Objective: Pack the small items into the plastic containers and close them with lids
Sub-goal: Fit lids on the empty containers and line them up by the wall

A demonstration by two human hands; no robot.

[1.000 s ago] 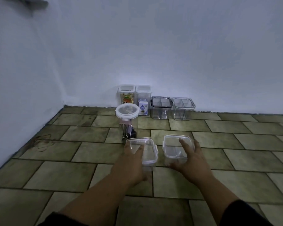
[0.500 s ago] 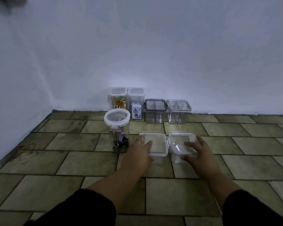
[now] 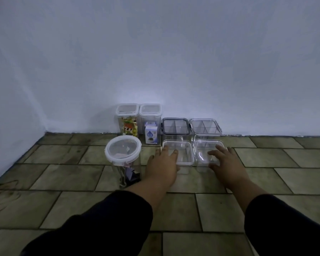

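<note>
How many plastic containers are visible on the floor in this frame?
7. Two tall ones and two divided ones by the wall; a round-lidded one in front; two square ones under the hands.

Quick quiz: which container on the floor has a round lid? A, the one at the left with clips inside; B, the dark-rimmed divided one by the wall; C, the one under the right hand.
A: the tall clear container with clips at the left carries a round white-rimmed lid, while the others have squarish tops.
</note>
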